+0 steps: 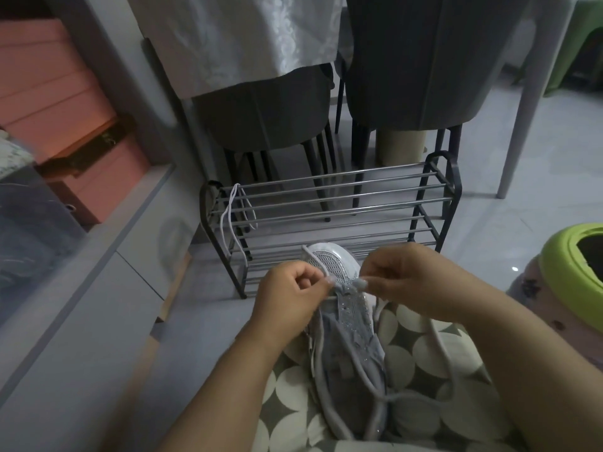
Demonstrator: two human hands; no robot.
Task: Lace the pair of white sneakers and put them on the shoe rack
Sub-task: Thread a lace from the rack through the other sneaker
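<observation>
A white and grey sneaker (346, 324) lies on my lap, toe pointing away toward the shoe rack (329, 203). My left hand (290, 295) pinches the lace at the left side of the shoe's lower eyelets. My right hand (408, 278) pinches the lace's other end at the right side. The lace (440, 340) trails back in loose loops over my lap. A second white lace (228, 216) hangs over the left end of the rack's top rails. The other sneaker is not in sight.
The black two-tier rack stands on the floor before two grey chairs (267, 119) and a table with a white cloth (241, 37). A grey cabinet (98, 288) and pink boxes (65, 102) are on the left. A green stool (571, 259) is at right.
</observation>
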